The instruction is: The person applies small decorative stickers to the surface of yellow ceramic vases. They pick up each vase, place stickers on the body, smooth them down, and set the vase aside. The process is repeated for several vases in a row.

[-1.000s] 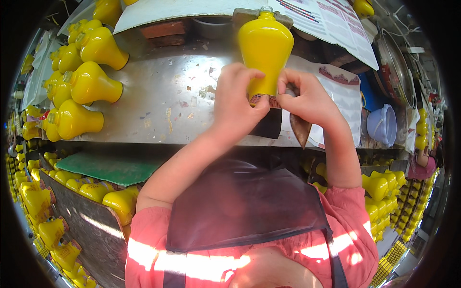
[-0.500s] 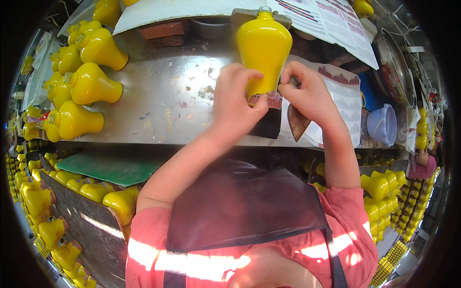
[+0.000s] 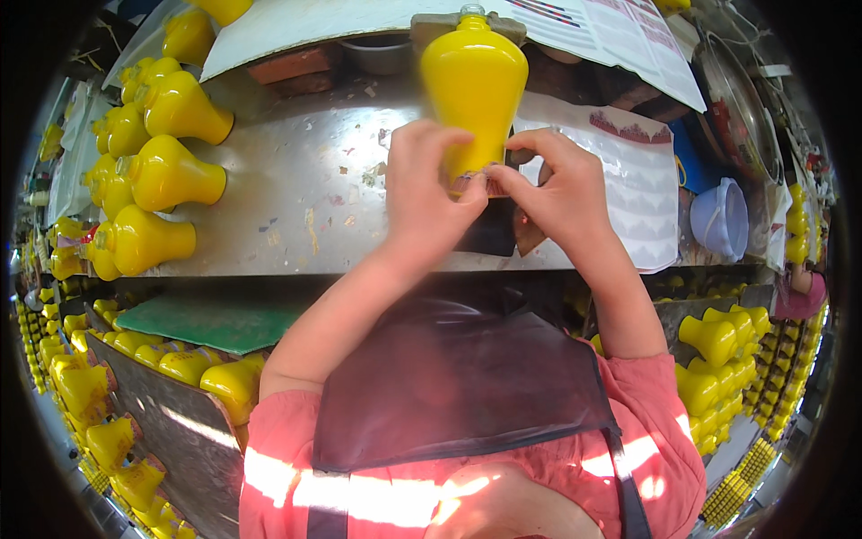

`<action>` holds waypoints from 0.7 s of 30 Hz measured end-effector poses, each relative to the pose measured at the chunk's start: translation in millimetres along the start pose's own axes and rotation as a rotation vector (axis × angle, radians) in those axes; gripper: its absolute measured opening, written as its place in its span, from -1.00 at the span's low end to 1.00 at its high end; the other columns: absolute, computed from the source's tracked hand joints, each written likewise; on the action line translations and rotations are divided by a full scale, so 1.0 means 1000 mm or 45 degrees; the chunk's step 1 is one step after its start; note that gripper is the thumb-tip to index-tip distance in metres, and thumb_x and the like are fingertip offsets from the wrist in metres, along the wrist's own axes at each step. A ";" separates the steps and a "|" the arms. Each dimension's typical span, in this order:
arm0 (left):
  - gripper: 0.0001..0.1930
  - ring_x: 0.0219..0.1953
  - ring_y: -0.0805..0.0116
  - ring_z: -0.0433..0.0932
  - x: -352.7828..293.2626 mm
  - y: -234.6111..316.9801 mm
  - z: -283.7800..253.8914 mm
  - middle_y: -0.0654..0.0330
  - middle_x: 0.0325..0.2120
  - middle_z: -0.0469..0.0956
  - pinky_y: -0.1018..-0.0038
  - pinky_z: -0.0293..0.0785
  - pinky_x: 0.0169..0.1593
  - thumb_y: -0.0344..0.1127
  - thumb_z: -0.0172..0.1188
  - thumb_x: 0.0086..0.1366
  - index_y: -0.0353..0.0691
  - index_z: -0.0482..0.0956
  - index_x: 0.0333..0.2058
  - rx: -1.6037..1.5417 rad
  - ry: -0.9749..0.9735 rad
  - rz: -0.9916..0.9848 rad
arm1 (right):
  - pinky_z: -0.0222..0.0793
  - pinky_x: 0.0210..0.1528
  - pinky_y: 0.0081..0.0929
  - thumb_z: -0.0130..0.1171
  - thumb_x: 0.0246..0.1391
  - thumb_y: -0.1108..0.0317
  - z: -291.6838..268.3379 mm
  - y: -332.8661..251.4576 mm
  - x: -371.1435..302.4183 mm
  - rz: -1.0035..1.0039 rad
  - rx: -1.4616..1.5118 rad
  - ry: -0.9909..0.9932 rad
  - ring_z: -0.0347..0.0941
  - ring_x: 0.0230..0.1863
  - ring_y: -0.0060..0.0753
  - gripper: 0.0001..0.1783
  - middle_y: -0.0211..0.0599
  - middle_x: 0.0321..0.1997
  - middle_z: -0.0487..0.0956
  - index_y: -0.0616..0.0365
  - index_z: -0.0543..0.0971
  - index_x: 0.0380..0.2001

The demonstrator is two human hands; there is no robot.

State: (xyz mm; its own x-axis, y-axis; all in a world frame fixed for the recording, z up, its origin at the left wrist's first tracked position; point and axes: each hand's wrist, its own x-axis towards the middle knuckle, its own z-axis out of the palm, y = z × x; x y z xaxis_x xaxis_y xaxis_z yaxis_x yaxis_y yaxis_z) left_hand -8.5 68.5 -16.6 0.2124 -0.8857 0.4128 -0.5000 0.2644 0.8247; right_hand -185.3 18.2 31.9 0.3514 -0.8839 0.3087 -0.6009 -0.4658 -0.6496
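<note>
- Yellow bottle (image 3: 474, 81) lies at 12 o'clock, neck to 12 on a grey block (image 3: 426, 32), base to 6 over a dark pad (image 3: 485, 235).
- Left hand (image 3: 420, 175) — half-closed C grip around the base end, thumb at the patterned band (image 3: 461, 182).
- Right hand (image 3: 564, 184) — curled, thumb tip meeting the band, brown pointed tool (image 3: 528, 234) tucked in its fingers, point toward 6.
- Done, seemingly: band set on the base end; fingers cover much of it, can't tell if it lies flat all round.
- Print sheet (image 3: 620, 199), 2 to 3 o'clock: one patterned strip (image 3: 628, 128) left, rest pale, so probably mostly used.
- Left, apparently: bench bottles (image 3: 180, 171) at 10 o'clock look plain; boarded-off bottles (image 3: 83, 388) at 8 carry patterns.
</note>
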 end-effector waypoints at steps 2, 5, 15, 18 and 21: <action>-0.51 0.07 -0.04 0.44 0.000 0.000 0.000 0.01 -0.03 0.40 0.19 0.44 0.13 -0.46 0.42 -0.03 -0.12 0.55 -0.06 0.002 0.005 0.006 | 0.35 -0.49 -0.58 0.40 0.04 0.42 0.002 0.000 0.000 0.000 -0.019 -0.030 0.45 -0.62 -0.63 -0.80 -0.35 -0.36 0.70 0.19 0.70 -0.23; -0.52 0.07 -0.03 0.44 0.000 0.000 -0.001 0.02 -0.03 0.40 0.19 0.44 0.13 -0.46 0.42 -0.03 -0.13 0.56 -0.06 -0.021 -0.003 -0.009 | 0.34 -0.49 -0.60 0.44 0.00 0.40 0.008 0.005 0.003 0.140 0.086 0.100 0.41 -0.63 -0.66 -0.78 -0.37 -0.39 0.68 0.20 0.70 -0.25; -0.50 0.06 -0.01 0.45 -0.001 -0.001 0.000 0.03 -0.02 0.39 0.17 0.43 0.13 -0.46 0.42 -0.02 -0.14 0.54 -0.04 0.005 0.000 -0.023 | 0.29 -0.50 -0.66 0.42 0.09 0.29 0.009 0.006 0.000 0.384 0.397 -0.028 0.36 -0.60 -0.78 -0.78 -0.46 -0.48 0.62 0.19 0.69 -0.26; -0.46 0.07 -0.03 0.44 -0.001 -0.002 0.000 0.02 -0.01 0.39 0.17 0.42 0.15 -0.46 0.42 -0.02 -0.16 0.51 0.00 0.007 0.006 -0.011 | 0.30 -0.47 -0.66 0.40 0.11 0.29 0.009 0.001 -0.004 0.426 0.387 -0.052 0.37 -0.55 -0.77 -0.72 -0.46 -0.42 0.61 0.20 0.66 -0.16; -0.42 0.09 -0.04 0.43 -0.002 -0.003 0.002 0.00 0.02 0.39 0.17 0.41 0.17 -0.45 0.41 0.00 -0.18 0.48 0.06 0.009 0.012 -0.016 | 0.35 -0.39 -0.64 0.36 0.15 0.28 0.012 0.002 -0.007 0.484 0.296 -0.097 0.41 -0.47 -0.74 -0.66 -0.42 -0.34 0.61 0.22 0.62 -0.07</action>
State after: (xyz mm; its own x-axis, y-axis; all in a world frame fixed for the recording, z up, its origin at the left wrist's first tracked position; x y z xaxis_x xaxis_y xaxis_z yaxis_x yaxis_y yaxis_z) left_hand -9.0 69.0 -20.3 0.2265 -0.8855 0.4057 -0.5032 0.2503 0.8272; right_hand -179.8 24.2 20.1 0.1944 -0.9805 -0.0283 -0.5235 -0.0793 -0.8483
